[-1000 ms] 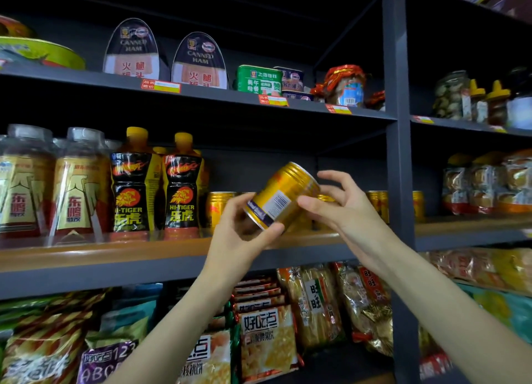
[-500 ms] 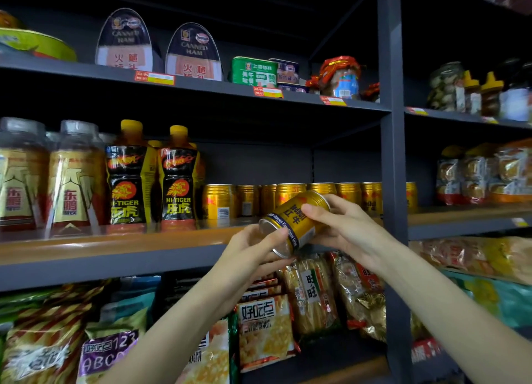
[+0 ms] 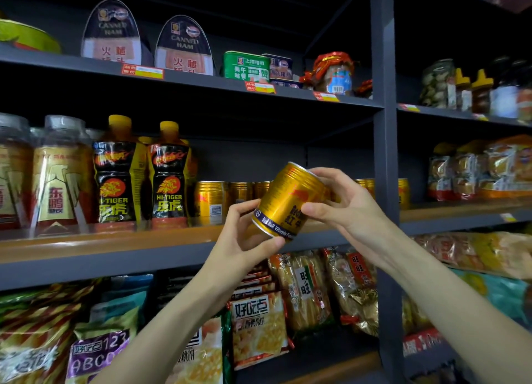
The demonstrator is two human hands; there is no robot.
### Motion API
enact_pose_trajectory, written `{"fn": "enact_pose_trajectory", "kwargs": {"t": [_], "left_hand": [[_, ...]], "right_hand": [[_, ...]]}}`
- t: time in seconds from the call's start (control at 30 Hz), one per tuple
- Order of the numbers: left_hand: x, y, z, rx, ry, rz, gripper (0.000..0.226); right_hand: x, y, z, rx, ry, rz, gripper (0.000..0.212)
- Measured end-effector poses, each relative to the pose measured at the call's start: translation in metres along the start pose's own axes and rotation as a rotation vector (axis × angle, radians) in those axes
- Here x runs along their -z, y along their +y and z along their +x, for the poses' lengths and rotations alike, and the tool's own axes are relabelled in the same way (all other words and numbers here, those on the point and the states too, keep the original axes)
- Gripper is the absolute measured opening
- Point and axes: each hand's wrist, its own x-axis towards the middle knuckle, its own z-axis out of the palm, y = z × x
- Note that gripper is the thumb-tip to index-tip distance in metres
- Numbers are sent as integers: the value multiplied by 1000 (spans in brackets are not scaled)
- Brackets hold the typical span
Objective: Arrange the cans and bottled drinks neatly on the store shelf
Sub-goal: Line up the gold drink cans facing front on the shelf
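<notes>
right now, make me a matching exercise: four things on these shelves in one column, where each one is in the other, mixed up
Things:
1. gold can
2. canned ham tins
3. Hi-Tiger bottles
4. snack bags

Places:
A. top shelf
B. bottom shelf
C. held tilted in both hands, left hand, right hand
D. middle shelf, left of the row of gold cans

Pairs: 1-C, 2-A, 3-D, 4-B

Held can (image 3: 288,202) gleaming gold (navy band at base); Hi-Tiger bottles (image 3: 144,179) showing black labels, yellow caps.
</notes>
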Motion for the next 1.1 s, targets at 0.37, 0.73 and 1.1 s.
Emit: {"fn": "enact_pose_trajectory", "kwargs": {"t": [0.37,0.73,1.1], "left_hand": [[3,8,6,-517,254,733,68],[-1,29,4,-422,222,355,63],[1,34,2,-320,103,273,58]], "right_hand": [[-19,4,0,-152,-58,272,52],[-29,6,5,-436,43,808,63],[-18,2,7,-310,30,655,55]]}}
